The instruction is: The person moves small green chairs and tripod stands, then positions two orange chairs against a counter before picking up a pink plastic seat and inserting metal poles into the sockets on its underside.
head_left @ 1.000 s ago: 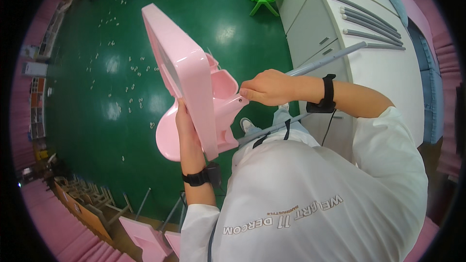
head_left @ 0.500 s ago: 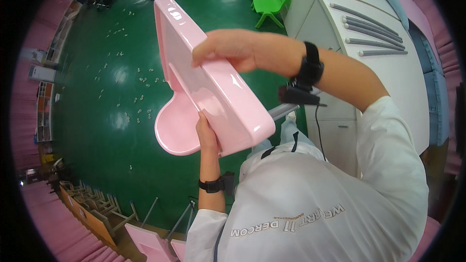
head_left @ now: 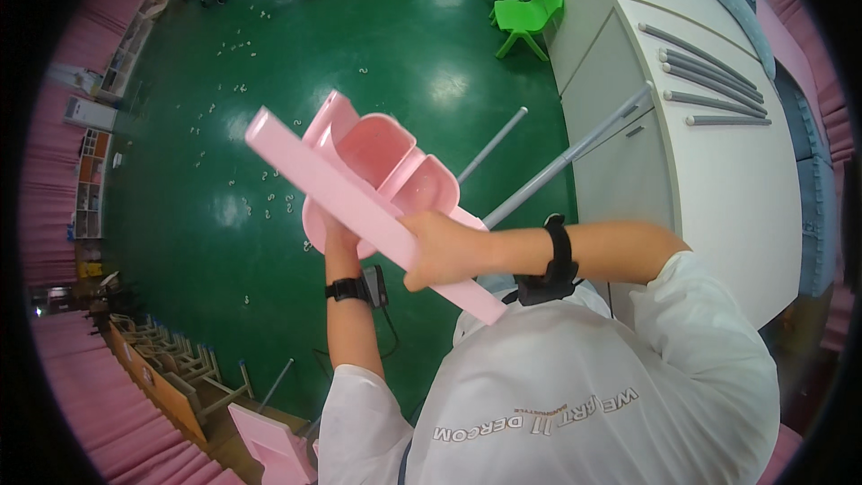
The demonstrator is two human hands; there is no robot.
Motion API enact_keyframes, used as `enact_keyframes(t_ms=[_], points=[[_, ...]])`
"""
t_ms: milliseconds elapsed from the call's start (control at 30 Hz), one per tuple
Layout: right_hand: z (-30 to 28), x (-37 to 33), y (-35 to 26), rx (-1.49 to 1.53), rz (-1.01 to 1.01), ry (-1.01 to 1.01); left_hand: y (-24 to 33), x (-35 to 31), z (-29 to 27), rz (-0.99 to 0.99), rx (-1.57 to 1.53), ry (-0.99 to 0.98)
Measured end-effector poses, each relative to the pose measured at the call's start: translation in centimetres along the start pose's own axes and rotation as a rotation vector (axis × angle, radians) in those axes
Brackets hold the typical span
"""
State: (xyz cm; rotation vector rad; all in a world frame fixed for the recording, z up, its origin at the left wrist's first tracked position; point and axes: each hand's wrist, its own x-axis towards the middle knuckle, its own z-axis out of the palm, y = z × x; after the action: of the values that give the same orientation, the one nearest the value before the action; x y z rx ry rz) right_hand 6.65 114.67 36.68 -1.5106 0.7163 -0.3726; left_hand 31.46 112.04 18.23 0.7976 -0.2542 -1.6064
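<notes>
Tilted on edge in front of me is a pink plastic child's desk [head_left: 332,181], its long flat top seen side-on. Beneath the top, two open rounded compartments [head_left: 373,145] face away from me. Two grey metal legs [head_left: 575,155] stick out of it toward the upper right. My right hand [head_left: 447,250] is wrapped round the near part of the desk's edge. Lower on the left, my left hand [head_left: 340,235] holds the desk from its underside, by a rounded pink part; its fingers are mostly hidden.
Several loose grey tubes [head_left: 714,81] lie on a white cabinet top [head_left: 736,180] at the right. Two green chairs [head_left: 527,16] stand at the far side. Another pink desk [head_left: 269,440] is at the lower left. Small pale pieces are scattered over the green floor [head_left: 431,54].
The desk has been turned and lowered, so its compartments and legs now show. My right hand has come down and nearer to me; my left hand has shifted left, under the desk.
</notes>
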Motion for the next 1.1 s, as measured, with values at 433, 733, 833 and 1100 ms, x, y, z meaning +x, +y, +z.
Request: enact_keyframes(t_ms=[433, 733, 833, 1100], points=[[1.8, 0.2, 17.3, -0.245, -0.059, -0.260, 3.6, 1.2, -0.7, 0.155, 0.145, 0.274], [-19.4, -14.3, 18.1, -0.236, 0.263, 0.297, 3.1, 1.5, -1.2, 0.120, 0.315, 0.279], [-30.0, -22.5, 19.5, 0.160, 0.368, 0.816, 5.1, 0.4, -0.6, 0.130, 0.408, 0.361], [-54.2, -42.0, 28.0, 0.223, 0.603, 1.889, 3.4, 1.5, 10.9, 0.195, 0.550, 0.431]])
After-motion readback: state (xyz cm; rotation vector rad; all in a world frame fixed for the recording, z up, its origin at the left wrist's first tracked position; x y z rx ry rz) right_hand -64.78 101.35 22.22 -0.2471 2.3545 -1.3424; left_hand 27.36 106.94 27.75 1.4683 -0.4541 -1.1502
